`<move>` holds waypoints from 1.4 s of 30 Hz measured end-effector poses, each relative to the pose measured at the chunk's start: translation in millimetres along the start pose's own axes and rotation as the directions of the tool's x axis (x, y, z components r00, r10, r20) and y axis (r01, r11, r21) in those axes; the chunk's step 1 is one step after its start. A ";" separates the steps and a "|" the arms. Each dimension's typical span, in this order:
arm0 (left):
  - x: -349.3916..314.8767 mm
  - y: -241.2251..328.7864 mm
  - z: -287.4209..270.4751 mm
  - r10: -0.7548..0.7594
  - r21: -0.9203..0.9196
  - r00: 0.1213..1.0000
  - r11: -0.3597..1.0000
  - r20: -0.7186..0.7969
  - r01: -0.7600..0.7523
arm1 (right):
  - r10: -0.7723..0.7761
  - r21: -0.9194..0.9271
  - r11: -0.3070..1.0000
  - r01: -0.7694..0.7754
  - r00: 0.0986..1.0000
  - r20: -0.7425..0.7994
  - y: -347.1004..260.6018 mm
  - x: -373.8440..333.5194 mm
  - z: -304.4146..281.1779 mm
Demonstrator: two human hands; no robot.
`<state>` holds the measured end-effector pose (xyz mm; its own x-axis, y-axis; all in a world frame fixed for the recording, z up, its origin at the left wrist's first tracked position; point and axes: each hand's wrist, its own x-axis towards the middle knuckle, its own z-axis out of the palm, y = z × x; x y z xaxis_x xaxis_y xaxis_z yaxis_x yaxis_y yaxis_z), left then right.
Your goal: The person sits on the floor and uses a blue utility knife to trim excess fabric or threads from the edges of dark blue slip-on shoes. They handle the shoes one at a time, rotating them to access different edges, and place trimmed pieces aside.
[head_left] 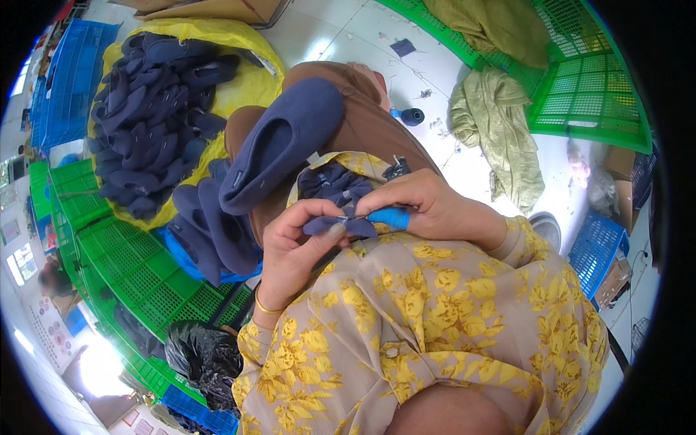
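Note:
My left hand [297, 235], with a gold bangle at its wrist, pinches a small navy fabric piece [360, 228] over my lap. Close against it, my right hand [435, 206] is closed, with a blue wrap [390, 217] around one finger. Between its fingertips, a thin needle-like thing [358, 217] meets the fabric; its exact shape is too small to make out. Just beyond my hands lies a heap of navy fabric pieces [330, 181] in my lap. A navy slipper [283, 145] rests on my brown-trousered leg, its opening facing up.
At far left, a yellow sack [250, 47] holds many navy slippers [156, 116]. More slippers [210, 217] lie beside my leg. Green crates [145, 268] line the left, and another green crate [591, 94] stands at far right near a crumpled olive cloth [496, 119]. A dark spool [412, 117] lies on the floor.

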<state>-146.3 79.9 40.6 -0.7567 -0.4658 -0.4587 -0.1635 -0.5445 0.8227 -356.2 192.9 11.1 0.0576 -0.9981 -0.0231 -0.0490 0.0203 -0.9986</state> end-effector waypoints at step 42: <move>3.6 6.6 -10.4 0.131 0.483 0.982 0.857 0.137 -0.182 | -0.196 -0.269 0.920 0.286 0.928 0.316 -33.8 21.0 -31.9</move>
<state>-143.6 67.4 40.9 -0.8514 -0.4327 -0.2965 -0.3081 -0.0450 0.9503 -385.1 169.4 45.9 0.3781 -0.9120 0.1592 -0.2973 -0.2825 -0.9120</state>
